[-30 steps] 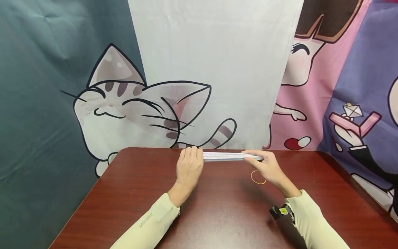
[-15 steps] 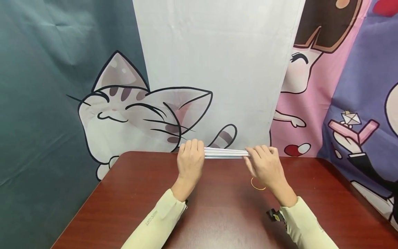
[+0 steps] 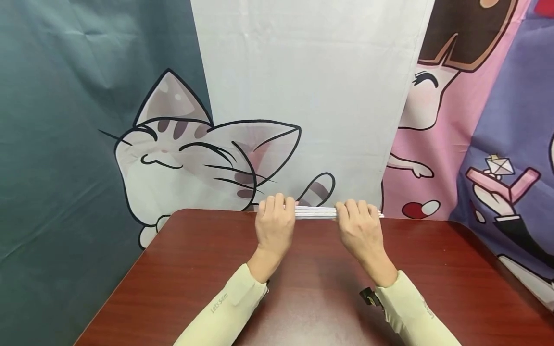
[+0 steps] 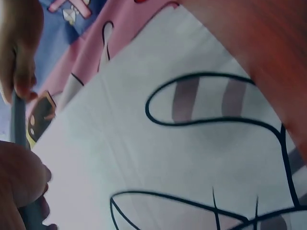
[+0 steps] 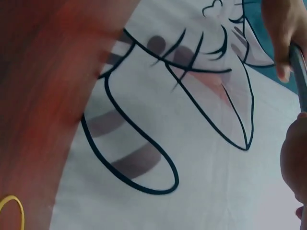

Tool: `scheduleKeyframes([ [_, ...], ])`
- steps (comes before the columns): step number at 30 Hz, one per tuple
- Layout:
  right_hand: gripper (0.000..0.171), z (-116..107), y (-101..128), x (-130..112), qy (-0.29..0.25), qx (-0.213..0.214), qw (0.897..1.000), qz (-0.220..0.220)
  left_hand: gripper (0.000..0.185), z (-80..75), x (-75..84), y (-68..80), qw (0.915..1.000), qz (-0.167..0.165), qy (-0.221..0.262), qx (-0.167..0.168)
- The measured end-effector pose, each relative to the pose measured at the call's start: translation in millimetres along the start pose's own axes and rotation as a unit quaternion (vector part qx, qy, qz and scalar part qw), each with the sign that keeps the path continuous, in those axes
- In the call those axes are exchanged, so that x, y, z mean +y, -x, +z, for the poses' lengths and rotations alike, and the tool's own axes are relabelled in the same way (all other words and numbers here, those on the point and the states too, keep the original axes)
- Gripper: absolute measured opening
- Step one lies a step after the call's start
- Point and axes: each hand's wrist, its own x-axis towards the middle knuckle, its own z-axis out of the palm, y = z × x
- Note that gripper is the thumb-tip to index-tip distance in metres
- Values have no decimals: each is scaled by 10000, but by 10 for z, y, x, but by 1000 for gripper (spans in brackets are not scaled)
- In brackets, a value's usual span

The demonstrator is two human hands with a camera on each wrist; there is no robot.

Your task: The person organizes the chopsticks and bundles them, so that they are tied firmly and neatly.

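A bundle of thin white sticks (image 3: 315, 212) lies level over the far edge of the dark red table (image 3: 195, 278). My left hand (image 3: 273, 226) grips its left end from above, fingers curled over it. My right hand (image 3: 358, 228) grips it further right, and a short tip sticks out past the fingers. The left wrist view shows the bundle (image 4: 18, 124) as a grey bar between my left hand (image 4: 19, 177) and my right hand (image 4: 19, 43). In the right wrist view the bundle (image 5: 298, 72) runs between both hands, and a yellow rubber band (image 5: 9, 211) lies on the table.
A cloth backdrop with a cartoon cat (image 3: 182, 158) and pink and purple figures (image 3: 476, 158) hangs close behind the table's far edge. A small black device (image 3: 369, 296) sits at my right wrist. The rubber band is hidden in the head view.
My right hand has turned over onto the bundle and slid left along it, closer to my left hand. The rubber band, seen beside that hand earlier, is now out of the head view.
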Motion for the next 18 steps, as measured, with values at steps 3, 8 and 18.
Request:
scheduleKeyframes([
  [3, 24, 0, -29, 59, 62, 60, 9999, 50, 24, -10, 85, 22, 10000, 6, -56, -62],
  [8, 24, -28, -98, 137, 50, 74, 10000, -7, 18, 6, 166, 3, 9998, -25, -117, -167],
  [18, 19, -10, -169, 114, -235, 257, 9994, 53, 32, 148, 89, -133, 9991, -257, 322, 34],
])
